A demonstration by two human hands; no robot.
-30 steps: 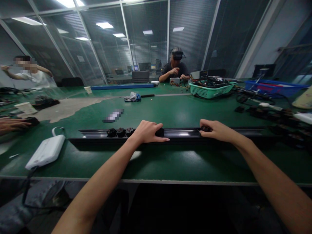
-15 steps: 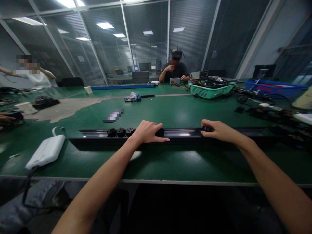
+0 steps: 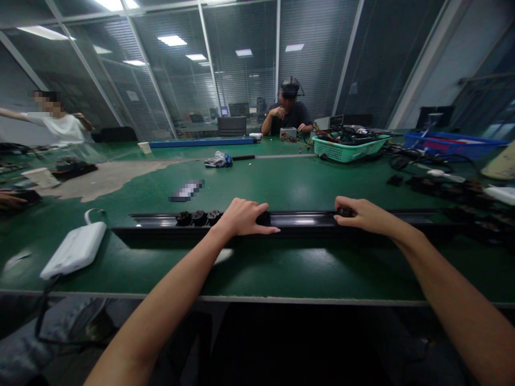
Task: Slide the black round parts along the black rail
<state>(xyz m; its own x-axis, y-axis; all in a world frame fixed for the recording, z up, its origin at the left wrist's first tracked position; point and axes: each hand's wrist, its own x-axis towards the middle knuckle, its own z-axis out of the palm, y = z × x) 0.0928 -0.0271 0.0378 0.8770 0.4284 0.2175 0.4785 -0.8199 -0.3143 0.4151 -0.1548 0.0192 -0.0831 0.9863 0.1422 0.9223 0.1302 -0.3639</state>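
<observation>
Apparently the row is only part filled: three black round modules (image 3: 198,217) sit towards the left end of the black channel (image 3: 303,220) on the green table (image 3: 257,273). The right hand (image 3: 362,213) has thumb and fingers closed on a dark module (image 3: 344,212) at the channel; the left hand (image 3: 240,217) spreads thumb and forefinger about a black block (image 3: 264,219), though whether it grips I cannot tell.

glass partition (image 3: 161,69): pale frames (image 3: 278,48), slatted blinds (image 3: 314,80) | bright light panels (image 3: 172,41) | green table (image 3: 265,185) | dark chair (image 3: 232,126)
</observation>
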